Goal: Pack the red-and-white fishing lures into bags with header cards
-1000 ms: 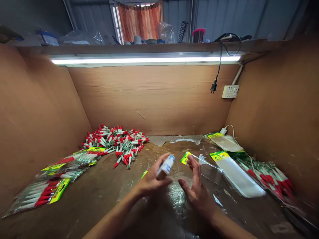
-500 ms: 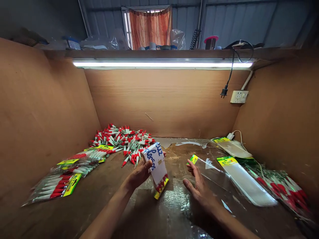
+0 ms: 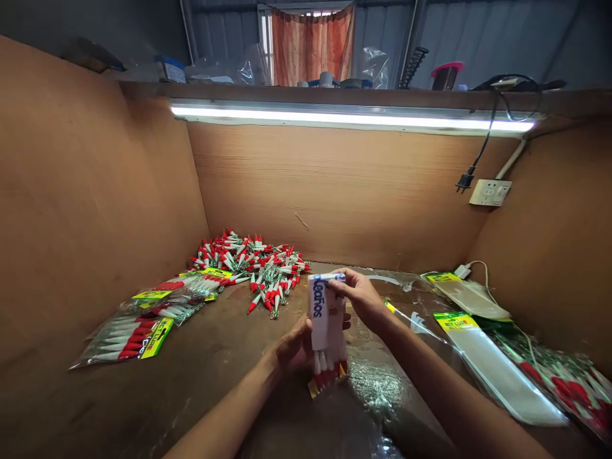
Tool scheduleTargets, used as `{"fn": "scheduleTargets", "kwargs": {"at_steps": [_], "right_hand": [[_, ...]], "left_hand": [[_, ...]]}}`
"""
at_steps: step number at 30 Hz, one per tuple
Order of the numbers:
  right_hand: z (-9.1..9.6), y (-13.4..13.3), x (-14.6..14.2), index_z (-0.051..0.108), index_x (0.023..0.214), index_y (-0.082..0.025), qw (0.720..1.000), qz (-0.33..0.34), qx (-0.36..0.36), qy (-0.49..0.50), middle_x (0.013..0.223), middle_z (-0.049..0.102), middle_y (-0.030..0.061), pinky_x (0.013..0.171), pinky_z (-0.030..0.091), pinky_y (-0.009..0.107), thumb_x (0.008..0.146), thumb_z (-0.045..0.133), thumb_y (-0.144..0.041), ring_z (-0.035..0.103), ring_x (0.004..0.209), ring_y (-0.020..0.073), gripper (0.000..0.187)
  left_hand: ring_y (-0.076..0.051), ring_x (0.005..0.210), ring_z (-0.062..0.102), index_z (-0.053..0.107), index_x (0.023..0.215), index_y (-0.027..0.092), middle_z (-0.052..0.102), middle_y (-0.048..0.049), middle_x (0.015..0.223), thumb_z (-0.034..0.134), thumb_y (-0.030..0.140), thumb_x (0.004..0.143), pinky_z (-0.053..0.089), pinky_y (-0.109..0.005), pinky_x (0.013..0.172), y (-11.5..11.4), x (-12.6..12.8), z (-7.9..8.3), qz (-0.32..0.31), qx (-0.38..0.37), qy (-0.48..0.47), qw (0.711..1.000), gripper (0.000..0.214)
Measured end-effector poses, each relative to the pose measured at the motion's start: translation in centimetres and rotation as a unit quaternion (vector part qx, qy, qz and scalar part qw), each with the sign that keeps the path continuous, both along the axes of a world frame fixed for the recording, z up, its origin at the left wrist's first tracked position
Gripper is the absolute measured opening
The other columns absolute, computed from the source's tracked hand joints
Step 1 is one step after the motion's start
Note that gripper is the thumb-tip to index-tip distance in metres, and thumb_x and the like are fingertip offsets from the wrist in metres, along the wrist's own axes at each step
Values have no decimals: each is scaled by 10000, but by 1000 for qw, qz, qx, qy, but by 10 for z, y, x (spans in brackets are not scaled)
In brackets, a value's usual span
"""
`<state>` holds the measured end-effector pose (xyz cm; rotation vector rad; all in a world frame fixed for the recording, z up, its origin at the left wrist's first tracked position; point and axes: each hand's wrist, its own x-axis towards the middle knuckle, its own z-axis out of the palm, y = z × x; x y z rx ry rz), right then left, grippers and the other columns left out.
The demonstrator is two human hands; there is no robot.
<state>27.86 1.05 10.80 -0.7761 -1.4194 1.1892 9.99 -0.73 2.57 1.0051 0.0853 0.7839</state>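
Note:
Over the middle of the table, a white paper sleeve (image 3: 327, 325) with blue handwriting stands nearly upright. From its lower end poke red-and-white fishing lures (image 3: 327, 366) in a clear bag with a yellow header. My left hand (image 3: 296, 344) is closed around the sleeve's left and lower side. At its upper right, my right hand (image 3: 366, 299) grips the top edge, thumb and fingers on the sleeve. Left of the hands lie filled lure bags (image 3: 129, 338) with yellow labels. Behind them a heap of loose lures (image 3: 262, 261) spreads along the back.
At right lie clear bags (image 3: 502, 366) with yellow-green headers, one small header (image 3: 389, 307) nearer the middle, and more lures (image 3: 568, 386) by the right wall. Cardboard walls enclose the table. A black plug (image 3: 465, 181) dangles near the wall socket (image 3: 490, 192).
My right hand has moved from beside the small yellow header to the top of the sleeve and closed on it. The sleeve has turned more upright. The view has shifted slightly.

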Motion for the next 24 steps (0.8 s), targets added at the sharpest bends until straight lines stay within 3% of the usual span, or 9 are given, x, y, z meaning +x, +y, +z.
{"fn": "scheduleTargets", "kwargs": {"at_steps": [4,7,10,13,15,17,19,22,24], "right_hand": [[5,11,17,695,972,-205,980,-75,25,181,910,731,4,754,515,259,745,810,-421,652,791,152,333],[5,14,55,690,978,-233,961,-155,33,225,947,742,3,777,539,277,739,804,-454,673,820,161,345],[-6,16,100,695,1045,-215,975,-213,-4,69,953,747,55,770,556,360,713,805,-501,685,819,219,452],[-22,13,119,722,1074,-193,941,-289,28,-172,1064,733,118,902,517,452,658,826,-520,666,989,299,539],[-29,6,107,716,1134,-210,930,-261,81,-246,1192,699,128,1006,455,470,766,730,-553,618,1134,305,503],[-31,-4,81,711,1163,-224,950,-144,95,-261,1258,674,122,1047,424,459,889,596,-544,593,1197,280,437],[-28,-16,54,755,1028,-222,958,-57,86,-268,1300,650,113,1061,408,446,897,612,-502,577,1227,275,340],[-16,-31,30,723,721,-197,962,-81,88,-246,1302,638,103,1053,396,428,863,685,-421,572,1225,279,268],[-5,-36,30,680,675,-190,966,-121,107,-202,1239,666,96,1032,402,403,886,664,-389,589,1189,261,290]], "left_hand": [[-414,1342,460,471,1435,126,537,-249,1412,777,586,760,299,-521,1111,-3,5,4,3,-20,-24,1000,873],[-390,1319,493,387,1495,158,558,-238,1393,733,653,765,284,-517,1112,-3,7,6,-7,-48,-44,998,947],[-385,1305,509,306,1536,161,563,-245,1384,643,727,790,255,-526,1121,-3,8,8,-21,-65,-56,996,995],[-384,1287,525,262,1552,156,567,-251,1377,588,760,804,243,-529,1122,-3,10,9,-24,-69,-53,996,1016],[-380,1282,530,242,1559,159,566,-251,1379,588,761,803,245,-528,1121,-4,13,10,-25,-69,-46,996,1027],[-384,1293,518,238,1561,164,559,-250,1385,610,757,790,255,-531,1117,-5,15,11,-26,-68,-42,996,1041],[-395,1317,490,251,1557,183,542,-240,1404,631,754,776,279,-540,1104,-8,17,14,-23,-66,-45,997,1040],[-398,1339,462,285,1545,213,528,-221,1420,719,718,727,323,-527,1082,-13,17,18,-16,-47,-37,998,1055],[-382,1313,489,316,1532,220,550,-206,1396,835,623,659,352,-489,1066,-16,18,19,-13,-21,-4,1000,1093]]}}
